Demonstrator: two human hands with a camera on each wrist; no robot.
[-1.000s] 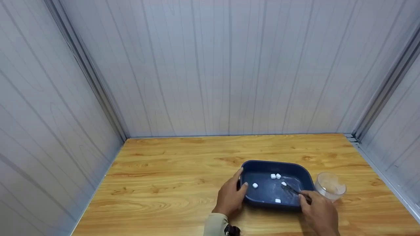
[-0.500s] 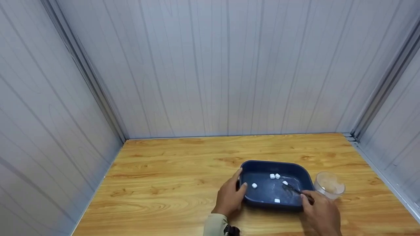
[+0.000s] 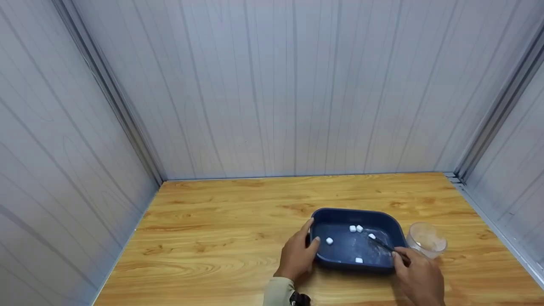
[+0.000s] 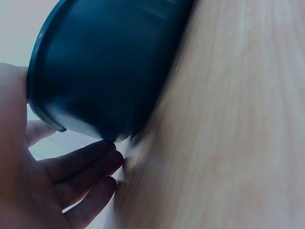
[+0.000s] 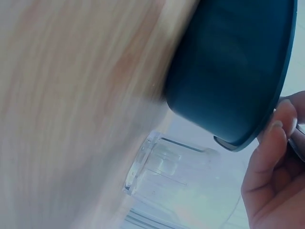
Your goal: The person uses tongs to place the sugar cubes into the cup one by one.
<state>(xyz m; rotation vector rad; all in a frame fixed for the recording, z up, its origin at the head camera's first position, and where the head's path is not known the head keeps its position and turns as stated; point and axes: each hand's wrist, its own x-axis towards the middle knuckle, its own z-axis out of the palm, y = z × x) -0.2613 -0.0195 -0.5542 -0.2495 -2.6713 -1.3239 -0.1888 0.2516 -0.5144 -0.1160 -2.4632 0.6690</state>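
A dark blue rectangular tray point(image 3: 340, 250) with rounded corners stands on the table. My left hand point(image 3: 296, 257) holds its left end, the thumb over the rim and the other fingers outside; in the left wrist view some fingertips point(image 4: 112, 160) lie near the tray's lower edge. At the right end, my right hand point(image 3: 418, 274) pinches dark tweezers point(image 3: 383, 244) that reach over the rim. Their tips are at a small white cube point(image 3: 372, 236); whether they grip it is too small to tell. Other white cubes point(image 3: 356, 228) lie in the tray, with one cube point(image 3: 329, 241) near the left hand.
A clear round jar point(image 3: 427, 240) stands close to the tray's right end, beside my right hand, with something white inside. The wooden table point(image 3: 221, 229) extends to the left and back. Pale panel walls point(image 3: 272, 106) enclose it at the back and sides.
The tweezers and my right hand have shifted slightly right. The white cube at their tips has moved a little right and toward the back. My left hand keeps its place on the tray.
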